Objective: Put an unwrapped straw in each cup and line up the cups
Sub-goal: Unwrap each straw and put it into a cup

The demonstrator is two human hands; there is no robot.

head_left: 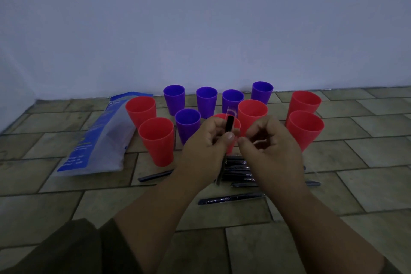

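Black and upright, a straw (229, 124) is gripped in the left hand (205, 140), its top end poking out of a clear wrapper (230, 111) that rises above it. The right hand (266, 142) is seen just beside it, curled tight, with a thin pale sliver pinched between thumb and fingers; what that sliver is cannot be told. Both hands are held above the tiled floor (355, 176), in front of a red cup (231, 122) that is partly hidden by them.

Cups are scattered, not lined up. Four purple cups (206, 101) are ranged near the wall (200, 29), a fifth purple one (187, 123) stands nearer, between a red cup (156, 140) on the left and the hidden one. More red cups are placed at far left (140, 108), at centre (252, 113) and two at the right (305, 128). None is seen to hold a straw.

Wrapped straws (236, 168) are heaped on the floor under the hands, with one lying loose at the left (154, 176) and one nearer the camera (231, 199). A blue-and-white plastic bag (100, 140) is spread at the left, its edge touching the red cups there. Open floor is left at the far right and in the near left foreground.
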